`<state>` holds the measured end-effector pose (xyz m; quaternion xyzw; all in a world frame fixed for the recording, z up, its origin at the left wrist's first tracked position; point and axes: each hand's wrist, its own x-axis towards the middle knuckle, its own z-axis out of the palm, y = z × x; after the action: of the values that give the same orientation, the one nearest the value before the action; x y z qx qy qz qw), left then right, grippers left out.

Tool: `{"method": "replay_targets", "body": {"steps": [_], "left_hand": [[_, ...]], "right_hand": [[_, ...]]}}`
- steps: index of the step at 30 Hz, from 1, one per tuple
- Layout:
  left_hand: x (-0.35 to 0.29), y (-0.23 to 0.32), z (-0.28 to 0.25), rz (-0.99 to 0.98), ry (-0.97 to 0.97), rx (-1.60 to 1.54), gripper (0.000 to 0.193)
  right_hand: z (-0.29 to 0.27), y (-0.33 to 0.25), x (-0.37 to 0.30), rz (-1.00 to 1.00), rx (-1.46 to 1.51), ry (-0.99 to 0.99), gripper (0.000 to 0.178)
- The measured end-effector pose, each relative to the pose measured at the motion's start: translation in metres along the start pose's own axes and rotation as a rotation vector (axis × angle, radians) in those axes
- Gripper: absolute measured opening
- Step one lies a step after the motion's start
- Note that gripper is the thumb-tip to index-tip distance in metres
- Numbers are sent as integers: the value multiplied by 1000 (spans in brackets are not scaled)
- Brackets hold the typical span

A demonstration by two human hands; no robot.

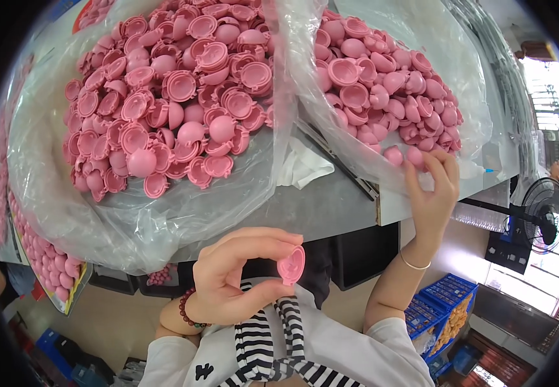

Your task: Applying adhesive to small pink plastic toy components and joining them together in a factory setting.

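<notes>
My left hand point(241, 274) is raised in front of my chest, with a small pink plastic half-shell point(291, 263) pinched between thumb and fingers. The shell's hollow side shows, and it has a small tab at its lower edge. At the near edge of the right-hand pile, my right hand point(435, 190) has its thumb and fingertips on a pink round shell point(414, 155). Another pink shell point(393, 155) lies just left of it. Beyond is the right pile of pink shells point(389, 80), some domed side up, some hollow side up.
A larger heap of pink shells point(176, 97) lies on clear plastic sheeting point(221, 193) at the left. A white cloth point(305, 164) rests on the grey table point(257, 216) between the piles. Black bins point(370, 255) stand below the edge; a fan point(544, 216) and blue crates point(444, 293) are at right.
</notes>
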<state>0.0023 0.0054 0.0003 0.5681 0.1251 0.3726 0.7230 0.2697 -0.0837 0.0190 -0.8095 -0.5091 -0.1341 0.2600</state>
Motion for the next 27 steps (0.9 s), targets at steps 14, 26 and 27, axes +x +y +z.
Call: {"method": "replay_targets", "body": {"steps": [14,26,27], "left_hand": [[-3,1,-10,-30,16,-161,40],[1,-1,-4,-83,55,8,38],[1,-1,-4,-70,37,112,36]], "right_hand": [[15,-80,-25,-223,307,-309,41],[11,-86,-31,-179,946,-312,37],[12,-88,-33,-176,946,-311,37]]}}
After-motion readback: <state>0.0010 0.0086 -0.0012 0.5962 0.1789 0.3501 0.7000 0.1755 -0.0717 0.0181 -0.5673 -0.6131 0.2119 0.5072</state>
